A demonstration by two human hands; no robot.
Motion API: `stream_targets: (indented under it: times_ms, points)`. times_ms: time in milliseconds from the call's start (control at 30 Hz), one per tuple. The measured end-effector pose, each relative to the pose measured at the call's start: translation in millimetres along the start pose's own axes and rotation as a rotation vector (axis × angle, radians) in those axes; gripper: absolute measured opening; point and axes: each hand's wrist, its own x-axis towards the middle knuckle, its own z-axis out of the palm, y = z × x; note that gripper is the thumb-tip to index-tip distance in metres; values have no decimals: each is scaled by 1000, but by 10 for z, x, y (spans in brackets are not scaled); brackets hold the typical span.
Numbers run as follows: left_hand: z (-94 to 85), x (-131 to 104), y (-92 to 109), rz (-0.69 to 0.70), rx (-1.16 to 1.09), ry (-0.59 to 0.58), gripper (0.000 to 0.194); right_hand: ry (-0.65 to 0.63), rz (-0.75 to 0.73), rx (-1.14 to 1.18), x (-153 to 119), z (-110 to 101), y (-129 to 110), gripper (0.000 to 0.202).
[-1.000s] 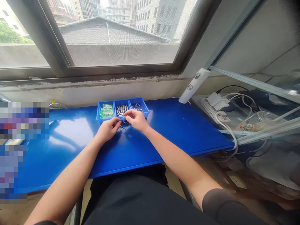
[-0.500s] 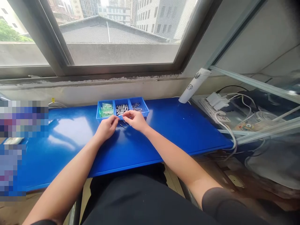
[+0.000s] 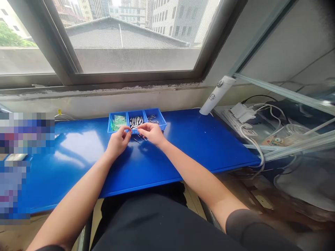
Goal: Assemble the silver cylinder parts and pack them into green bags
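My left hand point(image 3: 119, 140) is at the front of a blue three-part bin point(image 3: 111, 131), thumb and forefinger pinched together. My right hand point(image 3: 152, 134) faces it with its fingers pinched too, a small gap between the two sets of fingertips. Whatever each pinch holds is too small to make out. Thin green and clear pieces point(image 3: 119, 122) fill the left compartment. Short silver-and-black pieces point(image 3: 136, 121) lie in the middle one, and thin metal pieces point(image 3: 152, 118) in the right one. Below my fingertips, several thin dark pieces point(image 3: 140, 139) lie on the blue table point(image 3: 146, 164).
A white flask point(image 3: 217, 96) stands at the table's back right. Beyond the right edge are a power strip with plugs point(image 3: 242, 115), white cables point(image 3: 258, 146) and a clear container point(image 3: 282, 136). A window point(image 3: 131, 59) rises behind the table. Blurred-out items lie at far left.
My hands stay in nearly the same place. The fingertips have shifted slightly, and the left thumb and forefinger sit a little higher and differently bent.
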Motion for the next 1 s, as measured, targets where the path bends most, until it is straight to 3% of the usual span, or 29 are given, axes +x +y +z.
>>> stream_targets:
  times_ms: [567,1000]
  points:
    - [3,13,-20,-16,2,-47,23,-10,-37,-70,-3,5,41,22]
    - [6,3,10,15,-86,20,22,21,-42,-41,-11,-2,-12,23]
